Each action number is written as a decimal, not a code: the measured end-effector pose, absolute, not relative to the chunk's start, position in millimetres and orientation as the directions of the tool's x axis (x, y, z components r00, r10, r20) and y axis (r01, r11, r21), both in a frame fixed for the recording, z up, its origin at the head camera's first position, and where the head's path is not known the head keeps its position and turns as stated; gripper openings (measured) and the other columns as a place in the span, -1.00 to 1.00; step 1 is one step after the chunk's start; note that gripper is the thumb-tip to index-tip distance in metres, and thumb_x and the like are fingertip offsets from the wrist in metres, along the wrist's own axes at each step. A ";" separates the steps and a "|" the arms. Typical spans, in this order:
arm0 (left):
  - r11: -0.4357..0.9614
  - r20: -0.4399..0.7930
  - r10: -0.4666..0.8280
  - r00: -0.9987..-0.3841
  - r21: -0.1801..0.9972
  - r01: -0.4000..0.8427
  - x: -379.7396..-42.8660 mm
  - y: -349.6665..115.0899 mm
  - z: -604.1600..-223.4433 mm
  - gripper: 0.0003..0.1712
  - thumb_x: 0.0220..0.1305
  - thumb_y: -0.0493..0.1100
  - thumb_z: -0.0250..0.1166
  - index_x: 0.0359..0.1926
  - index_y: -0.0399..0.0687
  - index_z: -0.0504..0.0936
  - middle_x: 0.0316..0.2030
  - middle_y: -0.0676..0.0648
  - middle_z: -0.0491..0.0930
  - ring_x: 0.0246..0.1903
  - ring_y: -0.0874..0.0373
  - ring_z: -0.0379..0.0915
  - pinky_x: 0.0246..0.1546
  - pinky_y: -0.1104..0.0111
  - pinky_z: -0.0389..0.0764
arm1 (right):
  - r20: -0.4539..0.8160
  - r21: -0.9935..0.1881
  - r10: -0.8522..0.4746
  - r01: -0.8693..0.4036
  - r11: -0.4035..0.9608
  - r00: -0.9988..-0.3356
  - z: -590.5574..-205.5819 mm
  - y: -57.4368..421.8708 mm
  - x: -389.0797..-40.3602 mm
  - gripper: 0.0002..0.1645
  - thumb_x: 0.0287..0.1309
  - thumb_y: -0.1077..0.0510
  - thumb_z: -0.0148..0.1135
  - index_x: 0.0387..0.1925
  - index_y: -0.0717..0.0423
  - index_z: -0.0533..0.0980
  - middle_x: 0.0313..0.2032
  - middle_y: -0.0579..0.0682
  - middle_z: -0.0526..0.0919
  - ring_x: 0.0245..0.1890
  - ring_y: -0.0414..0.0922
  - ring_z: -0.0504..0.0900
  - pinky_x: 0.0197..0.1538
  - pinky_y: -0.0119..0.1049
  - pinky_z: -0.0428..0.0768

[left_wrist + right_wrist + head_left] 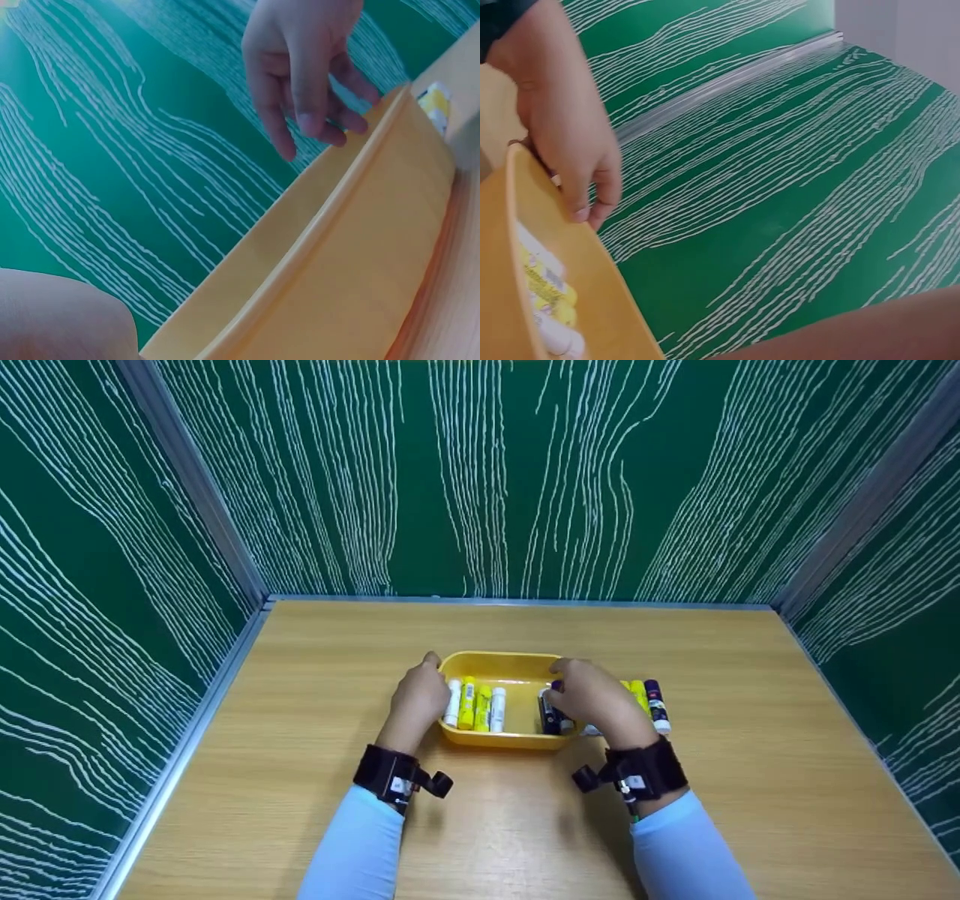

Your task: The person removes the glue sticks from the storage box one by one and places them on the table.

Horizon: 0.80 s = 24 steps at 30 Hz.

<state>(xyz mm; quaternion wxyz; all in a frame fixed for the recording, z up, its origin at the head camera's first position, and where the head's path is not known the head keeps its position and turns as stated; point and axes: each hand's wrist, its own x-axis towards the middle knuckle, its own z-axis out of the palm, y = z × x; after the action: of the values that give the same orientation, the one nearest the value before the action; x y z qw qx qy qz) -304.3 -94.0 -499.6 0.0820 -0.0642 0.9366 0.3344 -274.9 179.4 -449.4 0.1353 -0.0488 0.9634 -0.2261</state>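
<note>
A yellow plastic tray (517,741) sits on the table. My left hand (421,694) grips its left end; the right wrist view shows that hand's fingers (577,202) over the rim. White and yellow glue sticks (466,705) stand side by side inside at the left, and dark glue sticks (549,714) lie at the right. Over the tray's right end is my right hand (596,697), partly covering the dark sticks. Its fingers hang loosely bent in the left wrist view, with nothing visible between them. More glue sticks (656,706), yellow and dark purple, lie right of the tray.
The wooden table (322,675) extends around the tray on all sides. Green panels (517,480) with white wavy lines enclose it at the back and sides, joined by metal frame strips (202,472). Both wrists carry black straps with small cameras (439,784).
</note>
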 end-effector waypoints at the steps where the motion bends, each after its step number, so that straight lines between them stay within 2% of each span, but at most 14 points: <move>1: 0.769 -0.199 -0.066 -0.978 0.615 -0.177 -304.5 -94.1 -499.7 -0.48 0.83 -0.14 0.00 0.64 -0.12 0.41 0.35 -0.29 0.72 0.22 -0.14 0.75 0.27 -0.03 0.76 | -0.242 -0.439 -0.147 -0.027 0.898 -0.959 -451.1 177.4 -275.3 -0.31 0.64 -0.01 0.34 0.60 0.21 0.50 0.34 0.30 0.71 -0.05 0.06 0.75 0.08 -0.08 0.79; 8: 0.766 -0.213 -0.072 -0.974 0.614 -0.191 -305.3 -92.7 -499.2 -0.48 0.84 -0.12 0.00 0.65 -0.10 0.39 0.35 -0.29 0.72 0.21 -0.12 0.75 0.27 -0.01 0.76 | -0.281 -0.427 -0.108 0.024 0.904 -0.953 -464.9 166.1 -279.5 -0.36 0.64 0.03 0.28 0.58 0.18 0.51 0.27 0.24 0.75 -0.14 0.03 0.75 -0.11 -0.18 0.68; 11: 0.762 -0.223 -0.071 -0.972 0.617 -0.197 -305.4 -91.9 -498.7 -0.47 0.85 -0.11 -0.02 0.66 -0.09 0.38 0.37 -0.29 0.71 0.23 -0.11 0.74 0.29 0.00 0.75 | -0.305 -0.434 -0.087 0.057 0.899 -0.949 -469.1 163.9 -280.7 -0.37 0.65 0.03 0.26 0.59 0.14 0.52 0.25 0.21 0.74 -0.10 0.05 0.73 -0.09 -0.17 0.65; 16: 0.762 -0.224 -0.077 -0.971 0.616 -0.202 -304.3 -92.4 -499.0 -0.48 0.85 -0.10 -0.03 0.65 -0.09 0.38 0.35 -0.29 0.72 0.18 -0.11 0.75 0.24 0.00 0.76 | -0.274 -0.421 -0.110 0.016 0.907 -0.955 -478.0 158.2 -282.6 -0.41 0.63 0.10 0.22 0.55 0.21 0.54 0.24 0.25 0.74 -0.06 0.07 0.73 -0.01 -0.14 0.67; 19: 0.772 -0.213 -0.072 -0.974 0.606 -0.190 -304.0 -93.1 -499.3 -0.49 0.84 -0.11 -0.01 0.63 -0.10 0.40 0.32 -0.29 0.74 0.17 -0.12 0.76 0.21 0.00 0.77 | -0.236 -0.409 -0.154 -0.046 0.911 -0.960 -484.0 154.3 -283.4 -0.52 0.60 0.17 0.24 0.40 0.27 0.62 0.07 0.24 0.77 -0.15 0.05 0.73 -0.09 -0.17 0.65; 22: 0.785 -0.201 -0.061 -0.978 0.596 -0.171 -304.1 -93.3 -499.6 -0.50 0.84 -0.12 -0.01 0.61 -0.11 0.41 0.30 -0.28 0.75 0.16 -0.12 0.77 0.18 0.00 0.78 | -0.227 -0.407 -0.173 -0.068 0.911 -0.958 -488.8 152.1 -284.1 -0.64 0.55 0.20 0.29 0.26 0.22 0.68 -0.15 0.15 0.74 -0.26 0.02 0.69 -0.16 -0.20 0.59; 24: 0.790 -0.198 -0.054 -0.979 0.591 -0.163 -304.2 -93.1 -499.4 -0.51 0.84 -0.13 0.00 0.60 -0.12 0.42 0.29 -0.28 0.75 0.16 -0.11 0.77 0.18 0.01 0.78 | -0.240 -0.419 -0.177 -0.063 0.906 -0.955 -490.9 151.2 -284.5 -0.66 0.52 0.22 0.33 0.24 0.18 0.68 -0.22 0.12 0.72 -0.29 0.02 0.68 -0.20 -0.20 0.57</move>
<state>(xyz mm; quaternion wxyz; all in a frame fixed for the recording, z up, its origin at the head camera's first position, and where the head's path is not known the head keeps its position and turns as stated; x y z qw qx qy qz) -304.2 -93.1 -499.4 0.0856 -0.0575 0.9421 0.3190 -284.5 151.2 -490.9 0.1375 -0.0619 0.9665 -0.2077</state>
